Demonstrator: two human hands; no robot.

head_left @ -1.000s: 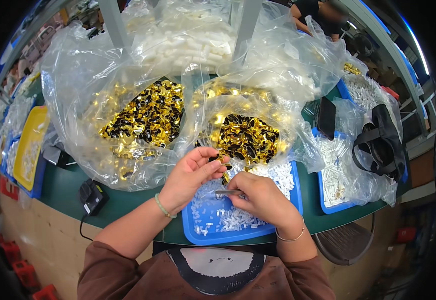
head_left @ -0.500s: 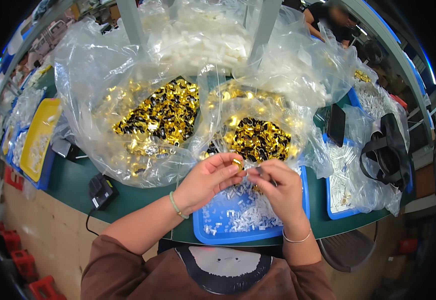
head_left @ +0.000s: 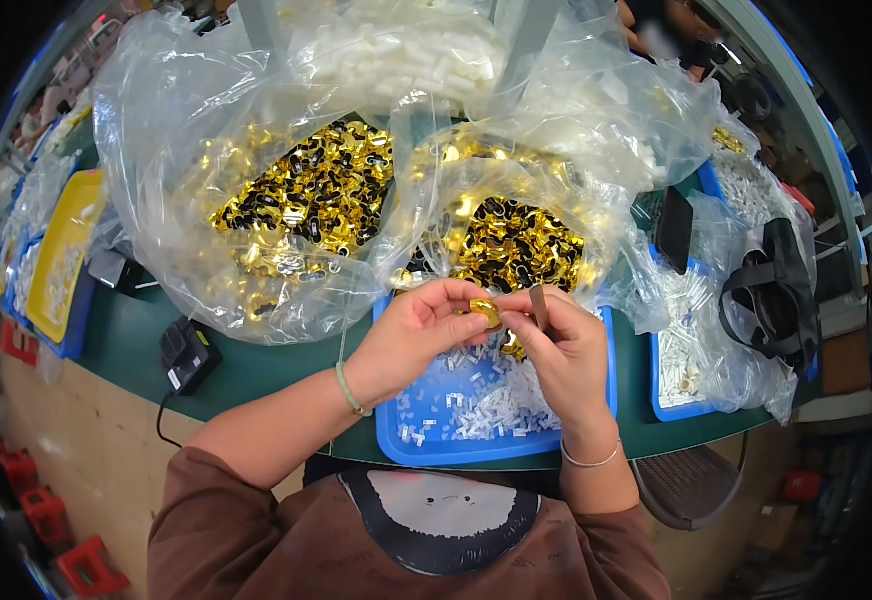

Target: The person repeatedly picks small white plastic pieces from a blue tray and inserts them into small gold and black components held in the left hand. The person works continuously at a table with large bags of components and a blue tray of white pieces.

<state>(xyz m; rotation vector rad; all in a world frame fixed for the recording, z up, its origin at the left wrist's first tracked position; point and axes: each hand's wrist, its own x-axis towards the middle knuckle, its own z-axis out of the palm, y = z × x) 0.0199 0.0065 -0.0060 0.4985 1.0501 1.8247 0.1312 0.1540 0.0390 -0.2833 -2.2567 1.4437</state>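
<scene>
My left hand [head_left: 411, 335] pinches a small shiny gold part [head_left: 486, 313] between thumb and fingertips. In my right hand [head_left: 571, 350] is a thin, flat, dark strip-like tool [head_left: 539, 308] that sticks up between the fingers; its kind is unclear. The right fingertips meet the gold part, hiding where they touch. Both hands are above a blue tray [head_left: 387, 425] holding many small white plastic pieces [head_left: 501, 400]. A few gold parts [head_left: 513, 346] show beside the right palm. Beyond the hands lie two clear plastic bags of gold-and-black parts, a left heap [head_left: 341, 185] and a right heap [head_left: 526, 245].
A black boxy device [head_left: 188, 357] with a cord sits left on the green table [head_left: 276, 390]. Further left is a yellow tray [head_left: 64, 260]. At right are another blue tray [head_left: 684, 412], a dark flat slab [head_left: 674, 230] and a black bag [head_left: 778, 305]. Another person [head_left: 671, 30] is at the far right.
The gold part has turned and shows more of its face. My right fingers have closed in on it, and the dark tool now points upward. The whole view has shifted slightly.
</scene>
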